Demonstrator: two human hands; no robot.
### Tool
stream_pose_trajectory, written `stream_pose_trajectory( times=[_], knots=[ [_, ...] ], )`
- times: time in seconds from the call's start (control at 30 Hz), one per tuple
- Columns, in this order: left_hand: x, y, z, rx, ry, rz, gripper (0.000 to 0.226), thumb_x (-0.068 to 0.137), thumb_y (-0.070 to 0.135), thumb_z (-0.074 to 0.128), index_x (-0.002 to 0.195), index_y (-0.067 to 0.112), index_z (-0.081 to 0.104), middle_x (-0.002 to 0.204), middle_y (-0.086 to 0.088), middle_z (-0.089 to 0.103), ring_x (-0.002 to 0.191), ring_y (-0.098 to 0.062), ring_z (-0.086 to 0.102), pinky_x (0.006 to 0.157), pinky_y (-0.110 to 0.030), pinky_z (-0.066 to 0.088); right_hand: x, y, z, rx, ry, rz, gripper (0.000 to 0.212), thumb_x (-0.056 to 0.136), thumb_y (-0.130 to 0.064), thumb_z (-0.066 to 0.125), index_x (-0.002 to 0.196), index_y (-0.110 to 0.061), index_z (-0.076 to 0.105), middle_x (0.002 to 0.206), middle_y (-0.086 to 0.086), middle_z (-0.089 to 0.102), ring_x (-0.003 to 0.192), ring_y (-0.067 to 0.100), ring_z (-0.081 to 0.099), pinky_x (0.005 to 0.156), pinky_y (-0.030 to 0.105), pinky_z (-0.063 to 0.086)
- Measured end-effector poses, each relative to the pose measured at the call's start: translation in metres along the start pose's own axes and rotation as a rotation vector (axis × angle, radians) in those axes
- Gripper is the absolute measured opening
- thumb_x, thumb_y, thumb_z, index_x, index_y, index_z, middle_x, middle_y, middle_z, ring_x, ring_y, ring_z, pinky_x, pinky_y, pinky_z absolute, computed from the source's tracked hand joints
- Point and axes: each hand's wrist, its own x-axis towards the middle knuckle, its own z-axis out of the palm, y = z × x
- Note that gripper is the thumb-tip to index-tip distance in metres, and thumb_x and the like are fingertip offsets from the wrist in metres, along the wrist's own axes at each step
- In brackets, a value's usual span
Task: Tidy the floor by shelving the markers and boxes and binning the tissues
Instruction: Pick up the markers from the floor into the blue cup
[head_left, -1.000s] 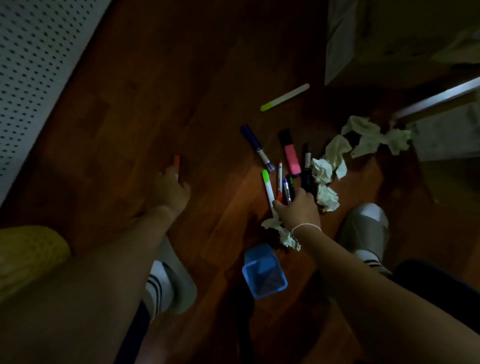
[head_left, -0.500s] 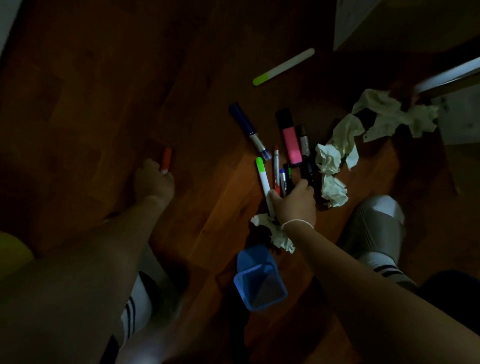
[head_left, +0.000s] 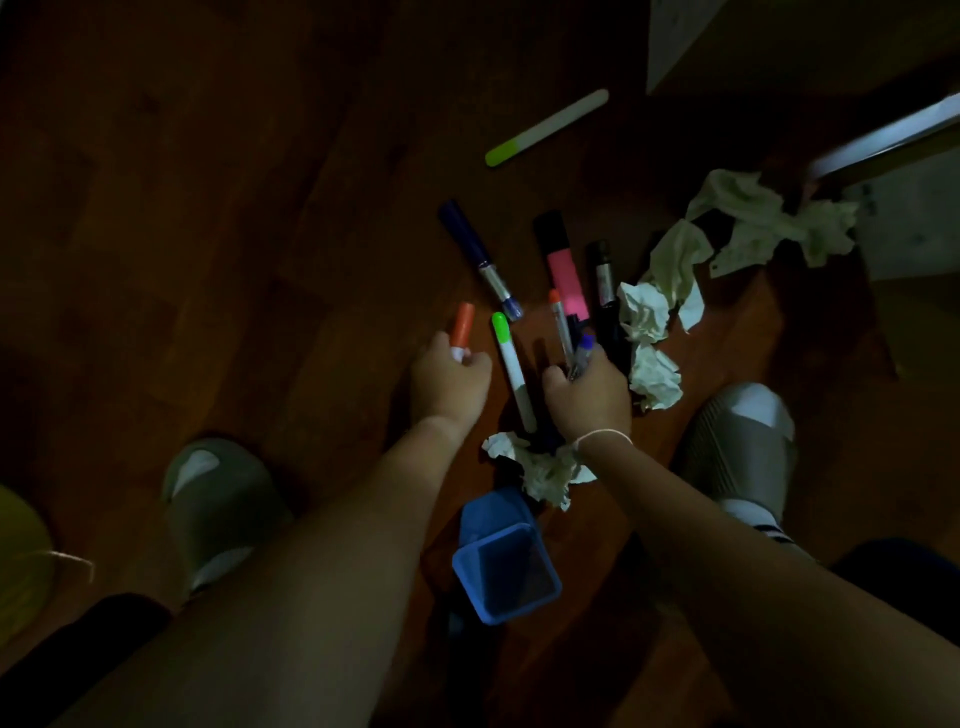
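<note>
While the left hand (head_left: 451, 382) is gripping an orange marker (head_left: 462, 325) and the right hand (head_left: 589, 397) is clutching several thin pens, more markers are lying just ahead: light, stiff, likely slippery, best pinched mid-barrel. Crumpled tissues (head_left: 647, 338) are lying beside them; the blue cup (head_left: 506, 564) is looking empty.
</note>
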Motion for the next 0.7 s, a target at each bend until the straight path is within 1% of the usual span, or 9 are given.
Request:
stream_pose_trajectory(
  times=[0.03,0.1,0.13,0.2,0.3,0.4,0.5,0.6,0.7],
  knots=[
    [-0.002,0.002,0.005,0.000,-0.002,0.004,0.025,0.090,0.028,0.055,0.111,0.014,0.055,0.110,-0.012,0.061,0.082,-0.020,0.062,0.053,-0.020,0.038,0.001,-0.001,-0.004,0.008,0.029,0.002,0.022,0.084,-0.020,0.051,0.101,-0.006,0.054,0.092,0.013,0.060,0.086,0.031,0.060,0.076,0.036,0.049],
    [-0.005,0.004,0.013,0.013,0.004,0.014,0.031,0.087,0.034,0.061,0.109,0.013,0.056,0.106,-0.009,0.063,0.095,-0.025,0.064,0.064,-0.027,0.048,0.005,-0.002,-0.011,0.031,0.084,0.009,0.021,0.086,-0.021,0.050,0.101,-0.007,0.057,0.087,0.012,0.061,0.087,0.032,0.062,0.076,0.036,0.051],
    [-0.005,0.005,0.017,0.025,0.009,0.017,0.034,0.085,0.036,0.063,0.109,0.013,0.056,0.106,-0.008,0.063,0.096,-0.025,0.064,0.070,-0.030,0.050,0.008,-0.003,-0.014,0.031,0.103,0.005,0.022,0.087,-0.021,0.049,0.103,-0.007,0.058,0.089,0.012,0.062,0.088,0.031,0.062,0.077,0.035,0.050],
    [-0.005,0.007,0.023,0.056,0.022,0.017,0.037,0.084,0.038,0.065,0.109,0.011,0.057,0.107,-0.008,0.064,0.097,-0.025,0.064,0.072,-0.031,0.048,0.013,-0.004,-0.016,-0.010,0.149,-0.020,0.024,0.089,-0.020,0.049,0.107,-0.006,0.056,0.092,0.012,0.063,0.091,0.031,0.061,0.073,0.031,0.044],
    [-0.002,0.007,0.034,0.087,0.046,0.041,0.036,0.083,0.033,0.068,0.109,0.010,0.057,0.112,-0.010,0.063,0.101,-0.026,0.064,0.078,-0.034,0.052,0.023,-0.004,-0.018,-0.025,0.228,-0.060,0.026,0.090,-0.014,0.049,0.114,-0.005,0.051,0.109,0.017,0.062,0.100,0.034,0.060,0.078,0.034,0.043],
    [-0.001,0.008,0.042,0.138,0.093,0.086,0.033,0.085,0.024,0.065,0.112,0.008,0.056,0.117,-0.011,0.059,0.105,-0.026,0.062,0.083,-0.036,0.052,0.029,-0.003,-0.021,-0.048,0.273,-0.116,0.035,0.087,0.001,0.047,0.122,-0.002,0.044,0.136,0.017,0.043,0.109,0.034,0.055,0.082,0.035,0.043],
    [0.000,0.004,0.044,0.159,0.133,0.096,0.031,0.083,0.023,0.062,0.111,0.011,0.057,0.113,-0.011,0.061,0.100,-0.026,0.063,0.082,-0.040,0.055,0.035,-0.002,-0.024,-0.094,0.315,-0.135,0.042,0.086,0.002,0.051,0.126,-0.001,0.040,0.148,0.016,0.025,0.110,0.034,0.056,0.076,0.029,0.042],
    [0.001,0.000,0.040,0.138,0.136,0.106,0.026,0.084,0.029,0.056,0.104,0.013,0.056,0.104,-0.010,0.063,0.090,-0.027,0.063,0.073,-0.041,0.055,0.042,-0.001,-0.025,-0.085,0.284,-0.106,0.040,0.089,-0.007,0.051,0.128,-0.002,0.040,0.139,0.017,0.037,0.110,0.034,0.055,0.073,0.027,0.036],
    [0.005,0.002,0.025,0.084,0.169,0.123,0.025,0.089,0.027,0.049,0.104,0.007,0.055,0.099,-0.013,0.063,0.081,-0.027,0.061,0.061,-0.032,0.046,0.045,-0.006,-0.026,-0.094,0.242,-0.050,0.038,0.088,-0.016,0.055,0.121,-0.001,0.045,0.130,0.018,0.045,0.109,0.035,0.056,0.075,0.031,0.039]
  ],
)
